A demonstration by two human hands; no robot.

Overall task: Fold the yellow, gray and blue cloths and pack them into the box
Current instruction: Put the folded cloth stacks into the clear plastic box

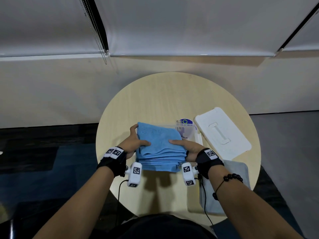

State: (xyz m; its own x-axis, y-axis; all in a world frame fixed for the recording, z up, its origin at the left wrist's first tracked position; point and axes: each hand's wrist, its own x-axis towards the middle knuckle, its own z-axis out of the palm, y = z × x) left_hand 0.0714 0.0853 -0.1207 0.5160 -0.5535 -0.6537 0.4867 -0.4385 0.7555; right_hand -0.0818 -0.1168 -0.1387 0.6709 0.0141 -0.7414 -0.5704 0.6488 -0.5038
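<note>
Folded blue cloth (160, 144) at frame centre, gripped by left hand (133, 144) and right hand (187, 148), over clear box (191, 131), white lid (222, 133) right, gray cloth (229, 187) lower right, round desk (155, 100)

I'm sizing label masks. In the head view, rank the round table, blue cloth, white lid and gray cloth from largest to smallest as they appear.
1. round table
2. white lid and blue cloth: they look about alike, so not ranked
3. gray cloth: least showing, but partly hidden, so unsure
</note>
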